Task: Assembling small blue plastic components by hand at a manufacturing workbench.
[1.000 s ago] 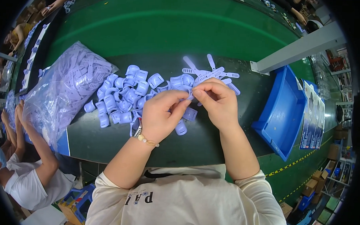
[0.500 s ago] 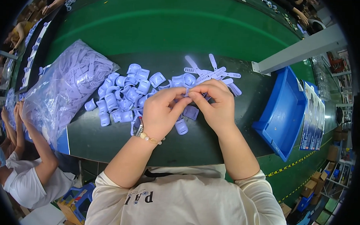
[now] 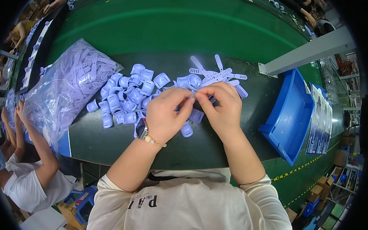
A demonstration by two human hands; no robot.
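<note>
Left hand: the left hand (image 3: 166, 112) is pinching a small lavender piece (image 3: 193, 93) between thumb and forefinger.
Right hand: the right hand (image 3: 220, 110) is meeting it from the other side, its thumb and forefinger closing on the same piece.
Lavender piece: it is sitting where the fingertips are coming together, above the bench (image 3: 102, 146); the fingers are hiding most of it, so its shape is not telling.
Left wrist: a watch (image 3: 141, 129) and a beaded bracelet (image 3: 155, 142) are circling it.
Curved parts: a heap of lavender curved parts (image 3: 132, 95) is lying left of the hands, while two slotted ones (image 3: 186, 129) are resting just below the fingers.
Straps: lavender slotted straps (image 3: 211, 75) are fanning out beyond the right hand.
Bag: a clear bag (image 3: 80, 79) full of straps is slumping at the far left.
Tray: a blue tray (image 3: 287, 114) is standing at the right, a printed sheet (image 3: 319, 123) lying beside it.
</note>
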